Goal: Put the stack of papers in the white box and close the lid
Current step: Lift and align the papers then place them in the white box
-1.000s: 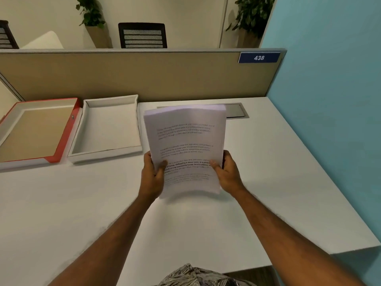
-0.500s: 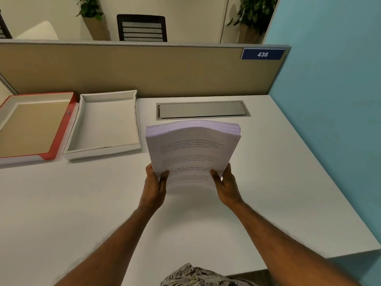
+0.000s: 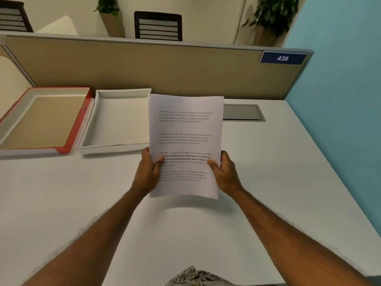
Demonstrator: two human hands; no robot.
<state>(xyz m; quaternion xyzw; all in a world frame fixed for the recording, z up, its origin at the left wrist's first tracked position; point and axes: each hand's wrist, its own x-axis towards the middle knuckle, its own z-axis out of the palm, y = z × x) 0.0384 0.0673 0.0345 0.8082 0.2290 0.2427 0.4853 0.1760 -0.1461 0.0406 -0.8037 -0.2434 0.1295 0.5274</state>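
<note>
White desk (image 3: 268, 182) is carrying the white box (image 3: 117, 148), which is lying open and empty beside its red-edged lid (image 3: 68, 141) below the partition. I am gripping the stack of papers (image 3: 186, 131) with the left hand (image 3: 147, 172) and right hand (image 3: 224, 174), holding it upright above the desk, just right of the box. Loading the papers and closing the lid are both remaining.

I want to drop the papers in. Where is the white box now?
In the head view the white box lies open at the desk's back left, between the red lid and the papers.
</note>
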